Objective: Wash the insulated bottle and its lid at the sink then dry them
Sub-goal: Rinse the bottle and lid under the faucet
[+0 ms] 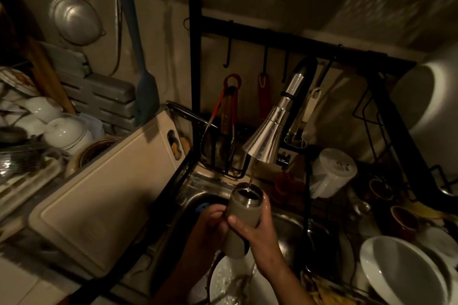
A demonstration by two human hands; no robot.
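Left hand (213,217) and right hand (259,231) grip the open bottle (241,210) as water (251,179) streams in

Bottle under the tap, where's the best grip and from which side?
Grip the bottle round its smooth cylindrical mid-body, coming in from the sides, probably safest below the steel neck. It stands near upright with its open mouth under the stream from the faucet, so the top must stay clear. The right hand and left hand hold it that way.
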